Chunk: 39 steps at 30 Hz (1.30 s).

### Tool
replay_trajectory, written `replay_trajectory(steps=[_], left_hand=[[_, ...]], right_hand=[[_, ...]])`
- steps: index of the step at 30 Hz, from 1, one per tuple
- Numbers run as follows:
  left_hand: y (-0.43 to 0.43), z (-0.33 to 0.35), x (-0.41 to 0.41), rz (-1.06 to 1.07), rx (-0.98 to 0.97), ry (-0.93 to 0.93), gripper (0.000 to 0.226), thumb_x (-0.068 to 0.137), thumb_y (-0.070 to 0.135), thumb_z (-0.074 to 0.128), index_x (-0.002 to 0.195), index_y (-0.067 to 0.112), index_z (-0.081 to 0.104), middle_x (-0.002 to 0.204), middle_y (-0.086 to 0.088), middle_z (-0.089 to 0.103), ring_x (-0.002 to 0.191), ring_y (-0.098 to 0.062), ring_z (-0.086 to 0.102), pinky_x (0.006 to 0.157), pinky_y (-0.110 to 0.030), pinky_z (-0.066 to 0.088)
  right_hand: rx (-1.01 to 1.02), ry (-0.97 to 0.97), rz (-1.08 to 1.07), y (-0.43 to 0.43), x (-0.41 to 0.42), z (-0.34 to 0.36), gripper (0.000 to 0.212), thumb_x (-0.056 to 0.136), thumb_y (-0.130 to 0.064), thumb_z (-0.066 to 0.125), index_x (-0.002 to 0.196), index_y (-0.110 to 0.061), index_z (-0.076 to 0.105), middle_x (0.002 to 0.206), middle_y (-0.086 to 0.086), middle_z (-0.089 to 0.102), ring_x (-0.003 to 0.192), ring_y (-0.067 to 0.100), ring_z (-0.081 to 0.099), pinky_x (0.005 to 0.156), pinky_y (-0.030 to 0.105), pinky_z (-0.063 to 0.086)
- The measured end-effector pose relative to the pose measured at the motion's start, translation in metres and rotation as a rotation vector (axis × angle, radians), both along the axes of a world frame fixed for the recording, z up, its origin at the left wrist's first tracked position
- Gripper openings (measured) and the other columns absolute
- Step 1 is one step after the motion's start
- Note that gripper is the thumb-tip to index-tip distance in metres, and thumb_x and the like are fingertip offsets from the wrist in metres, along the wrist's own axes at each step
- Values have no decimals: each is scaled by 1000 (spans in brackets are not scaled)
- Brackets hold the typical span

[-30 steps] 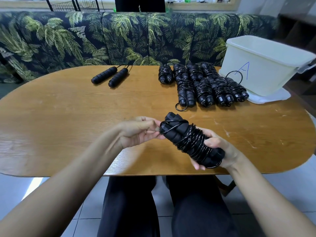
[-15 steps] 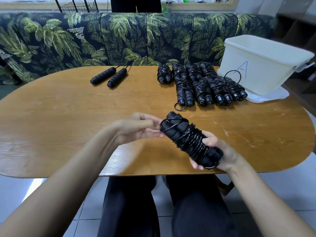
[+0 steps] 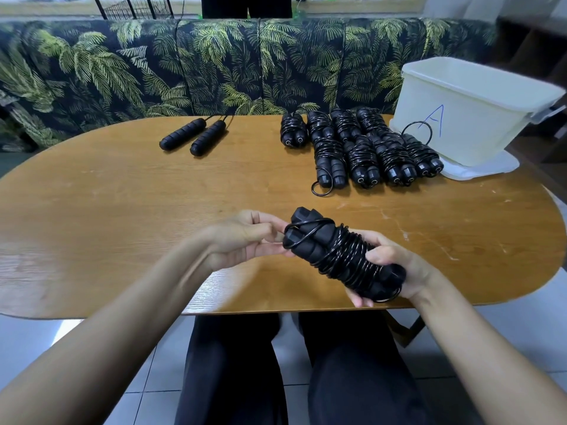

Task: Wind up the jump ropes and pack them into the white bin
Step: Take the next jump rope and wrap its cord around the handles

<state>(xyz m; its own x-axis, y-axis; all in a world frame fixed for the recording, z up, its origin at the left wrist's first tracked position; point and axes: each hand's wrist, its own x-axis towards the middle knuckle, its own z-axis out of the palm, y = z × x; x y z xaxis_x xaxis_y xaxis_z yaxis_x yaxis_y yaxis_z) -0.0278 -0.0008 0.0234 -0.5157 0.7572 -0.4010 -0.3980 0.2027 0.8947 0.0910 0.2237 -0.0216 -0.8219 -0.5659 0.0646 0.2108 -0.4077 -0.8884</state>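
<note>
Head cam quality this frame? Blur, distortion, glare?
Head view: fisheye bows the table edge and sofa top; left forearm looks motion-smeared, held jump rope sharp; pale sheen on the table's left end; white bin bright, its blue A readable.

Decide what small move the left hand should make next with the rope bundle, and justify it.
Probably tuck the loose loop under the coils: the right hand grips the wound jump rope, while the left hand pinches that loop beside the handle ends, not yet secured.
</note>
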Motion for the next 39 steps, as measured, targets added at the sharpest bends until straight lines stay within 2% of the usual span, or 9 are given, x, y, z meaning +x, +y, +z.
replay_trajectory(steps=[6, 10, 14, 17, 20, 23, 28, 31, 39], left_hand=[[2, 5, 2, -18, 63, -146, 37, 85, -10, 45, 70, 3, 75, 64, -8, 67, 57, -10, 66, 53, -12, 52], [5, 1, 2, 22, 33, -329, 11, 52, -4, 65, 57, 5, 71, 61, -6, 64, 51, -9, 64, 48, -11, 50], [3, -6, -1, 86, 122, -470, 30, 36, -10, 81, 59, 4, 68, 62, -7, 63, 50, -11, 62, 47, -13, 51], [4, -3, -10, 231, 136, -249, 11, 71, -3, 72, 76, 7, 73, 73, -7, 66, 62, -9, 62, 56, -15, 53], [2, 1, -12, 373, -10, 282, 11, 82, -4, 65, 88, 4, 70, 87, -12, 69, 77, -14, 61, 67, -17, 53], [-3, 8, -10, 314, -144, 740, 14, 88, 1, 63, 94, 9, 74, 93, -10, 73, 83, -11, 65, 80, -20, 52], [6, 7, -3, 258, -248, 914, 37, 96, 36, 51, 92, 5, 71, 85, -12, 73, 82, -19, 68, 81, -34, 51], [16, -8, 0, 240, -338, 1092, 33, 95, 34, 53, 94, 6, 71, 78, -10, 71, 77, -27, 66, 72, -44, 53], [17, -7, -5, 185, -288, 1168, 31, 100, 19, 47, 73, 6, 58, 74, -13, 65, 76, -32, 59, 70, -39, 43]], right_hand=[[-185, -12, 54, -8, -4, -8, 42, 85, -23, 65, 118, 0, 49, 97, 23, 62, 64, 31, 68, 48, 29, 52], [-208, -11, 55, -11, -7, -9, 43, 88, -23, 61, 119, 1, 46, 96, 21, 63, 65, 30, 69, 48, 29, 53], [-212, -49, -4, -18, -8, -10, 46, 87, -26, 62, 118, 1, 42, 95, 20, 62, 65, 30, 68, 49, 28, 53], [-166, -68, -174, -28, -9, -6, 52, 81, -32, 70, 114, -2, 45, 94, 16, 62, 62, 30, 66, 48, 29, 52], [-34, -87, -371, -35, -10, 0, 55, 72, -34, 77, 111, -6, 51, 91, 16, 61, 57, 33, 64, 45, 29, 51], [50, -49, -480, -35, -9, 4, 38, 77, -25, 66, 110, -7, 58, 91, 19, 59, 58, 35, 63, 45, 31, 50], [230, -20, -546, -36, -12, 9, 53, 74, -25, 69, 123, -7, 55, 95, 19, 65, 59, 36, 64, 47, 33, 51], [323, -8, -604, -43, -13, 5, 62, 70, -27, 74, 129, -17, 56, 101, 22, 68, 58, 36, 65, 46, 33, 53], [312, -41, -665, -45, -9, 4, 76, 67, -29, 76, 137, -19, 51, 102, 22, 69, 58, 37, 64, 45, 33, 52]])
